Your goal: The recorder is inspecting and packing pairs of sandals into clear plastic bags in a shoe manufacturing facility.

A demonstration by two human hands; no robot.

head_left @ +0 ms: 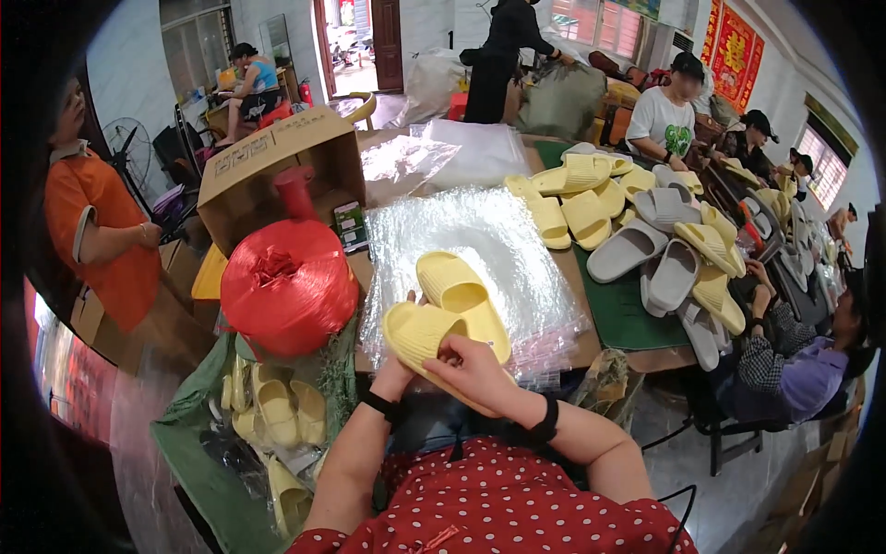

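A pair of yellow slide slippers (466,305) is in my hands, above the near part of a stack of clear plastic bags (461,222). My left hand (395,377) grips the pair from the left and below; most of its fingers are hidden behind the nearer slipper (417,334), with fingertips showing past its far side. With thumb and fingers closed, my right hand (475,371) holds the near edge of that same slipper. The other slipper lies against it, farther off and to the right, sole partly overlapped. Both wrists wear dark bands.
Yellow and grey slippers (637,217) are heaped on the table at right, beside several seated workers. A large red twine roll (286,291) and an open cardboard box (277,157) stand at left. Below the roll, a green sack (198,443) holds bagged yellow slippers. A person in orange stands far left.
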